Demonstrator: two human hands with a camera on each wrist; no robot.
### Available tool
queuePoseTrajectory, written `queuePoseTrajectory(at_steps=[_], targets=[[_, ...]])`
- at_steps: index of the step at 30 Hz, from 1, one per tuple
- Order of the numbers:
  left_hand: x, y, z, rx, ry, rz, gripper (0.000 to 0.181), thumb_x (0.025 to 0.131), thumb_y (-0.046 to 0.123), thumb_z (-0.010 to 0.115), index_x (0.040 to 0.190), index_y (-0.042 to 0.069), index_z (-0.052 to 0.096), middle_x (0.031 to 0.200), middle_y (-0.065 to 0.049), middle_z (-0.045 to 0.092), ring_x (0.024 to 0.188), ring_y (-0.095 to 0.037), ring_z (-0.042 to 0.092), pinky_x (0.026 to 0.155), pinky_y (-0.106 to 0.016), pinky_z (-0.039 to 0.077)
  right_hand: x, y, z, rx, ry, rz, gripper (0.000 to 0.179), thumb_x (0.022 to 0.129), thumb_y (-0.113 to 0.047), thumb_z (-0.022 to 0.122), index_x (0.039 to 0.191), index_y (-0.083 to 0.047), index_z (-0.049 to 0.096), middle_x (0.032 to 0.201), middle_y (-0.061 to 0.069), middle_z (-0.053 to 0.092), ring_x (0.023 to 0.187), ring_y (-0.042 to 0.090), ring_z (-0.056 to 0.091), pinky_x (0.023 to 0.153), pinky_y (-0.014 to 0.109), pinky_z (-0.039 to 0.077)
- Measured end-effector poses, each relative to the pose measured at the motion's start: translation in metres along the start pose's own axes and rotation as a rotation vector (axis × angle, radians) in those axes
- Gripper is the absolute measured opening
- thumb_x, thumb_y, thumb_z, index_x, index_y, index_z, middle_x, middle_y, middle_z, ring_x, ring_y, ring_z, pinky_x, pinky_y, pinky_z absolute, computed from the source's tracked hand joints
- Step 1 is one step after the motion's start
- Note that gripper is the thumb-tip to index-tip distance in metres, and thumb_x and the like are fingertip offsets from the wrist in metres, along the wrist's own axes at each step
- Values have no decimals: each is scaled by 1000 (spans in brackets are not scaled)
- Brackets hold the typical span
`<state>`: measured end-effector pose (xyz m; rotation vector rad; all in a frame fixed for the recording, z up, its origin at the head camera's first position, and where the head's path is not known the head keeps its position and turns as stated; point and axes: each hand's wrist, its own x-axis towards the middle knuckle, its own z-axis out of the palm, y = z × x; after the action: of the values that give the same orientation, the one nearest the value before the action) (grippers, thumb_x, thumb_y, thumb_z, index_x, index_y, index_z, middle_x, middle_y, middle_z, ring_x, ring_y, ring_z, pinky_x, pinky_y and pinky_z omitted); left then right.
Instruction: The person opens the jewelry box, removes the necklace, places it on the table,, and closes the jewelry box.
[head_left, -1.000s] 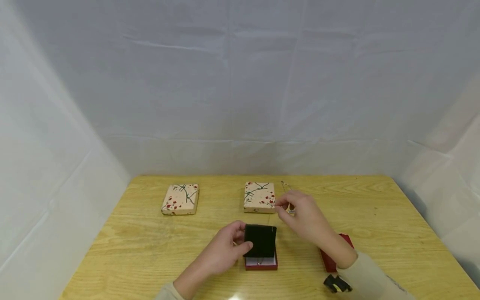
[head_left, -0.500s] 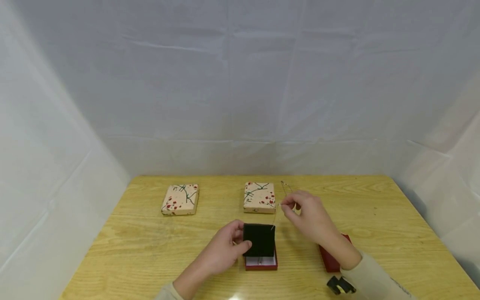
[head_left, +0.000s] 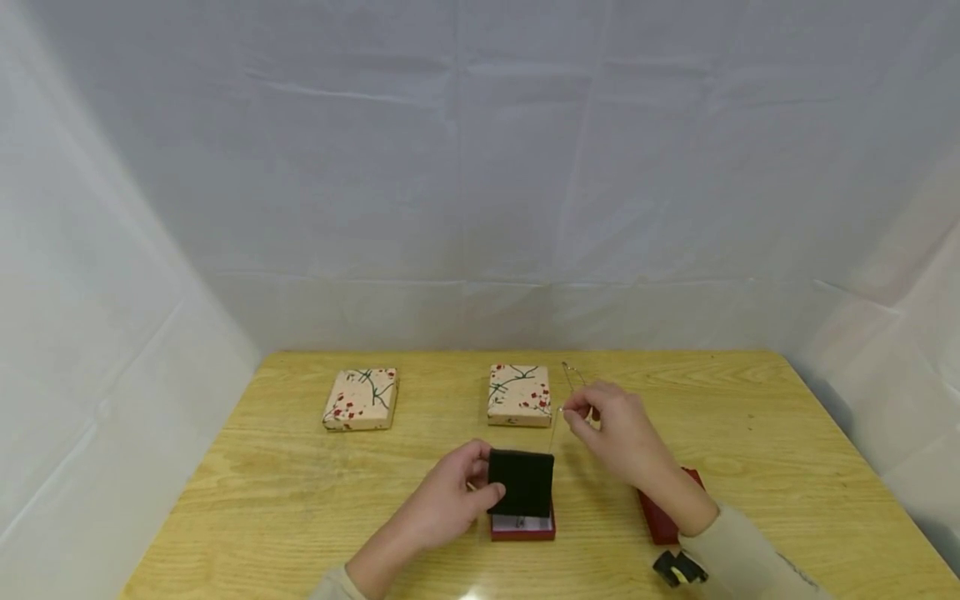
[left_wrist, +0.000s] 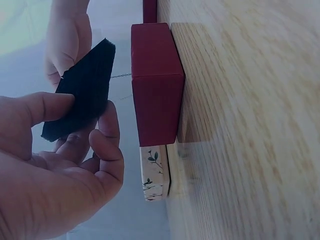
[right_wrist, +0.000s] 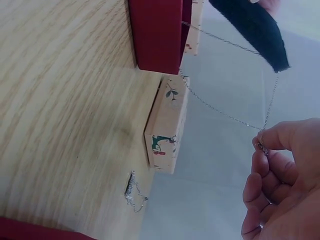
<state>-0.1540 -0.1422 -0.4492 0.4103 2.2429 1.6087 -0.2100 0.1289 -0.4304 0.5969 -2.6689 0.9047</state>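
My left hand pinches a black square jewelry-box pad between thumb and fingers, tilted over an uncovered red box. With thumb and index finger, my right hand holds the end of a thin silver necklace up and away from the pad. In the right wrist view one strand runs from these fingertips to the pad's edge and another down to the red box. The pad hides much of the box's inside.
Two cream floral boxes, one at the left and one in the middle, stand toward the table's back. Another silver chain lies right of the middle one. A red lid-like piece sits under the right forearm.
My right hand has shifted slightly right, drawing the necklace end away from the middle floral box. The pad has tilted slightly in my left hand, which stays in place.
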Motion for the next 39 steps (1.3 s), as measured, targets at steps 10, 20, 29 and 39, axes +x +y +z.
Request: queuePoseTrajectory(at_steps=[10,20,29,39], targets=[[1,0,2,-59,-23,17,24,101,6,68,124,3,62,101,-6,73,83,-20,63,58,-28,51,8,2,12,-22,-6,-19,6,98,-13,77,95,-17,78,88,-9,66,81,13,61,72,34,55],[3,0,2,-52,-40,23,21,100,4,67,121,4,64,101,-6,75,87,-20,64,65,-30,53,16,-1,13,-2,-32,-17,7,99,-12,75,93,-16,76,88,-8,65,81,11,59,74,35,53],[2,1,2,-5,-7,10,23,98,7,69,121,5,65,101,-5,69,92,-21,61,73,-33,52,18,1,-2,201,-129,98,10,105,-17,69,107,-12,76,97,-2,71,84,17,58,70,34,50],[1,-1,-1,22,16,3,27,99,10,70,124,4,64,105,-7,62,92,-22,57,67,-30,51,22,-3,-30,332,-217,189,19,107,-26,66,112,-10,75,101,6,69,85,25,59,67,37,52]])
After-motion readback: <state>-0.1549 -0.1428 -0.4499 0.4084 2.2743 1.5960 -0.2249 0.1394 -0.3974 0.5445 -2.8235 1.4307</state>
